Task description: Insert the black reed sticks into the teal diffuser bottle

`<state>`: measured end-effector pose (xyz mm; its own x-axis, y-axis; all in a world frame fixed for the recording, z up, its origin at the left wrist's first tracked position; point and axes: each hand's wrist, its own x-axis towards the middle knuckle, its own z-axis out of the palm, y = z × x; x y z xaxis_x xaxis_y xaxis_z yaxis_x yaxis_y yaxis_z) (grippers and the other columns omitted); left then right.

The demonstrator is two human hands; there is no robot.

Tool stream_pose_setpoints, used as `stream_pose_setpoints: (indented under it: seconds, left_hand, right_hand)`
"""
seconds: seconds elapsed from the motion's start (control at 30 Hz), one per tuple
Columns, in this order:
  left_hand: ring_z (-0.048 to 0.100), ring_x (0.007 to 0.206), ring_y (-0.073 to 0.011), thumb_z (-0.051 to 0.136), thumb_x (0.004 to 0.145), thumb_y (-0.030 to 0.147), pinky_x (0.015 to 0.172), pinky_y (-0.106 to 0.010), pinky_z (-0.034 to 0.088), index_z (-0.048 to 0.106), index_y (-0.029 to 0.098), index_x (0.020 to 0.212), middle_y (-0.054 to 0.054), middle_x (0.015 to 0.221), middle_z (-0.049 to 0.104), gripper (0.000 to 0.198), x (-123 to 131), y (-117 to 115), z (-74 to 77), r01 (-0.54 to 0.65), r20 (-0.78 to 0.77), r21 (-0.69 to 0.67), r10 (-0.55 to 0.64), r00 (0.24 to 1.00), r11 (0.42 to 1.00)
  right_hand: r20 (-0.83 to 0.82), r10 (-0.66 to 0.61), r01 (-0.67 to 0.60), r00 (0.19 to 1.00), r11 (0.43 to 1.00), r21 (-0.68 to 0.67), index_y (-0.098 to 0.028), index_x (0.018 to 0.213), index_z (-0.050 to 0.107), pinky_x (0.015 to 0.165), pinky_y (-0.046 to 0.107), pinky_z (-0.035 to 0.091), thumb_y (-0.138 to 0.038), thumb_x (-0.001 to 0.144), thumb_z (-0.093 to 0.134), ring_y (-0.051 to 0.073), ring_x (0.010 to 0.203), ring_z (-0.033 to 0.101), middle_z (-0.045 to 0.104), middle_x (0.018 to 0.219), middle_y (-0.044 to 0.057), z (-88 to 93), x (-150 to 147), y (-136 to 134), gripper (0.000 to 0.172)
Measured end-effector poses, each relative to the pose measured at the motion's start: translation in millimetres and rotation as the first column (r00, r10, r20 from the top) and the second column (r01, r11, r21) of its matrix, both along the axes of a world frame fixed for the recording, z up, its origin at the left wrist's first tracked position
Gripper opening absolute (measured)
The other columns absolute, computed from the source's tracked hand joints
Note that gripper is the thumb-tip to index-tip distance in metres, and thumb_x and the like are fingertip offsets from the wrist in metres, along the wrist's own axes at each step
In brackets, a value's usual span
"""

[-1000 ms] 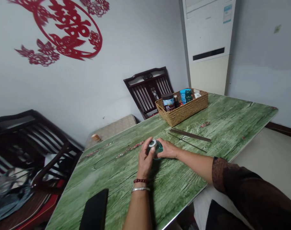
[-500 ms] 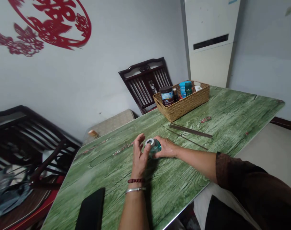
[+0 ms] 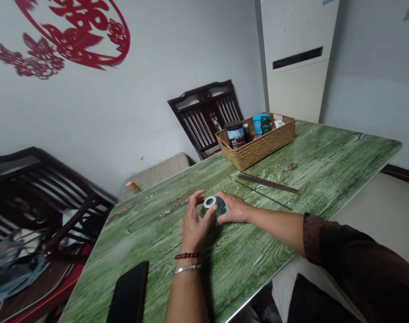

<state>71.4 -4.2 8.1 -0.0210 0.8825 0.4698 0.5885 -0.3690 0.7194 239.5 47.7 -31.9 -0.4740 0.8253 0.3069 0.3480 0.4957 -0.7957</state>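
Observation:
A small teal glass bottle (image 3: 221, 208) with a silver collar (image 3: 205, 202) around its open mouth is between my hands, low over the table. My right hand (image 3: 234, 210) is closed around its right side. From the left, my left hand (image 3: 193, 225) curves about it, thumb against the front near the collar and fingers bent behind. The far fingertips are partly hidden. Beyond my right hand lie several thin dark sticks (image 3: 268, 183), with a single stick (image 3: 263, 195) nearer to me.
A woven basket (image 3: 258, 153) of jars and bottles stands on the far side of the green table (image 3: 157, 251). A black flat object (image 3: 128, 294) lies near the left front. Dark wooden chairs (image 3: 204, 116) stand beyond the table and to its left.
My left hand has come in closer around the bottle, its thumb shifting off the mouth to the front side. The open mouth now shows more fully. My right hand keeps its hold.

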Motion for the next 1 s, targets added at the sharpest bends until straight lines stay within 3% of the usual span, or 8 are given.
stream_pose_setpoints:
  seconds: [0.1,0.23,0.33,0.53,0.73,0.87,0.93,1.0]
  left_hand:
    - [0.059,0.126,-0.0305,0.069,0.084,0.044,0.109,-0.048,0.042,0.055,0.026,0.137,-0.012,0.131,0.064,0.057,-2,-4,2.7,0.180,0.051,-0.037,-0.178,0.983,0.983]
    - [0.060,0.117,-0.0330,0.077,0.074,0.049,0.103,-0.052,0.045,0.057,0.025,0.133,-0.011,0.120,0.064,0.067,3,-4,3.6,0.014,-0.052,0.069,-0.010,0.999,0.997]
    - [0.064,0.097,-0.0296,0.077,0.074,0.046,0.094,-0.048,0.049,0.064,0.024,0.120,-0.007,0.099,0.067,0.052,7,-2,2.6,-0.089,-0.130,0.119,0.104,0.986,0.989]
    - [0.067,0.108,-0.0271,0.066,0.085,0.037,0.099,-0.044,0.048,0.061,0.025,0.123,-0.009,0.114,0.072,0.040,-2,-5,4.1,0.085,-0.066,0.037,-0.082,0.994,0.996]
    - [0.064,0.120,-0.0287,0.066,0.083,0.040,0.108,-0.051,0.042,0.058,0.024,0.129,-0.011,0.123,0.070,0.049,-11,-4,9.4,0.100,-0.002,-0.030,-0.100,0.995,0.995]
    - [0.064,0.114,-0.0255,0.074,0.077,0.054,0.096,-0.043,0.051,0.060,0.025,0.118,-0.008,0.115,0.068,0.052,-21,-15,13.5,-0.017,0.260,-0.045,0.028,0.965,0.999]
    - [0.066,0.085,-0.0182,0.076,0.071,0.064,0.077,-0.034,0.055,0.060,0.023,0.097,-0.001,0.090,0.065,0.051,-29,-26,13.9,-0.057,0.482,-0.142,0.119,0.868,0.988]
    - [0.052,0.057,-0.0099,0.079,0.062,0.071,0.064,-0.028,0.053,0.051,0.022,0.079,0.008,0.066,0.050,0.059,-37,-40,12.4,-0.017,0.669,-0.262,0.195,0.717,0.965]
  right_hand:
    - [0.008,0.002,-0.002,1.000,1.000,-0.004,-0.021,0.119,0.054,0.078,0.032,0.047,-0.040,0.060,0.089,0.025,0.095,0.067,0.070,0.103,0.004,-0.1,0,0,0.071]
    - [0.004,0.036,-0.036,0.999,0.999,0.012,-0.019,0.119,0.053,0.079,0.033,0.048,-0.040,0.061,0.088,0.026,0.095,0.068,0.070,0.105,0.006,-1.9,-1,1,0.071]
    - [-0.004,0.022,-0.022,1.000,0.999,0.029,-0.020,0.118,0.053,0.080,0.033,0.048,-0.037,0.062,0.087,0.026,0.096,0.068,0.070,0.106,0.006,-3.7,-2,0,0.068]
    - [0.033,-0.004,0.003,0.999,1.000,0.024,-0.021,0.121,0.055,0.079,0.032,0.048,-0.039,0.062,0.088,0.026,0.097,0.068,0.070,0.103,0.005,-5.5,-6,2,0.070]
    - [-0.005,0.032,-0.032,0.999,0.999,-0.030,-0.021,0.129,0.054,0.089,0.038,0.049,-0.035,0.062,0.089,0.028,0.107,0.066,0.069,0.114,0.007,-2.9,-12,2,0.077]
    - [-0.117,-0.068,0.057,0.991,0.994,-0.089,-0.020,0.128,0.053,0.093,0.036,0.048,-0.039,0.057,0.092,0.024,0.109,0.063,0.066,0.118,0.008,14.9,-3,0,0.083]
    - [-0.179,-0.171,0.151,0.969,0.981,-0.123,-0.019,0.111,0.060,0.083,0.032,0.048,-0.049,0.062,0.088,0.019,0.093,0.063,0.066,0.099,0.003,30.5,9,2,0.064]
    - [-0.279,-0.207,0.179,0.938,0.976,-0.122,-0.019,0.083,0.060,0.069,0.026,0.044,-0.063,0.067,0.080,0.014,0.073,0.056,0.058,0.074,-0.003,47.0,24,4,0.050]
